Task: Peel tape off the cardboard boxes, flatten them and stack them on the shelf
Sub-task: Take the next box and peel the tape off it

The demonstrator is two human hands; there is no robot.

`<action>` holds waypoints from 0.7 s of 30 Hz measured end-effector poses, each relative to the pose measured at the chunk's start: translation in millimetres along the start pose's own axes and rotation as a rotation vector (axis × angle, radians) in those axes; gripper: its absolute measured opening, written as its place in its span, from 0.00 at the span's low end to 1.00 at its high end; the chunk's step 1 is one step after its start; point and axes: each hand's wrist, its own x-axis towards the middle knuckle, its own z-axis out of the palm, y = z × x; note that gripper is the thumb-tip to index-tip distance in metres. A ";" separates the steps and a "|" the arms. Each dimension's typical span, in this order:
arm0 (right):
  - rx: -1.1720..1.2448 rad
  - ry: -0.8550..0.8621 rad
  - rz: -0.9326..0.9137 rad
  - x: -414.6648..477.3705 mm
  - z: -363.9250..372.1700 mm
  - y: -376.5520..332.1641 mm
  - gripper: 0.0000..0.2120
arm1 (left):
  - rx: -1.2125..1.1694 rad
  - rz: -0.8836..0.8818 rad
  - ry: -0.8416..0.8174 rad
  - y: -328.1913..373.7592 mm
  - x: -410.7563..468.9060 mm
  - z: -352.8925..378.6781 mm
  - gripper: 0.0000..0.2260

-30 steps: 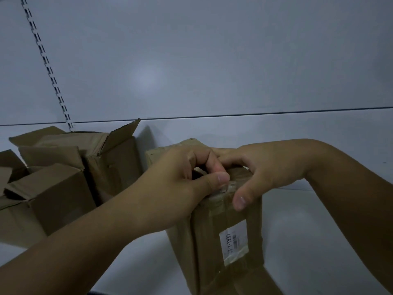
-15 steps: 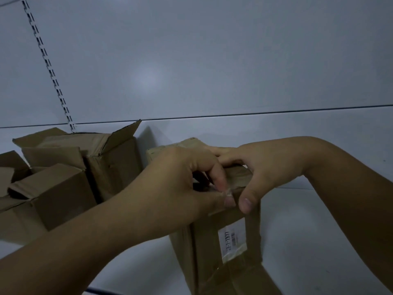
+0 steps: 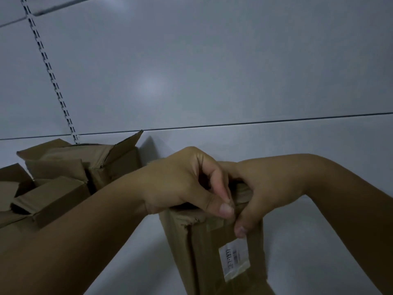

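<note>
Here, a tall cardboard box (image 3: 202,252) is stood upright on the white shelf (image 3: 138,262), just right of a cluster of opened boxes (image 3: 63,177); its top is gripped by the right hand (image 3: 270,188), fingers curled over the top, thumb pressed on the front face above a white label (image 3: 235,260); the clear tape (image 3: 219,226) at the top front edge is pinched between thumb and forefinger of the left hand (image 3: 182,184).

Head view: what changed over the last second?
On the left hand, the thumb lay flat on the tape; now thumb and index finger pinch, apparently on the tape's end, at the top front edge of the cardboard box. The right hand thumb slid slightly toward the label. Unchanged: right hand grips the box top, box upright, open boxes at left.
</note>
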 end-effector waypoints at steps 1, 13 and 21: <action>0.003 -0.007 0.000 0.1 -0.2 0.0 0.29 | -0.015 -0.002 0.005 -0.5 0.4 -0.4 0.11; -0.008 -0.025 0.020 2.1 1.3 3.0 0.32 | -0.190 0.078 0.208 -15.3 -0.2 -3.2 0.06; -0.039 0.002 0.018 2.6 1.9 1.0 0.32 | -0.397 0.125 0.344 -16.0 0.5 -2.7 0.02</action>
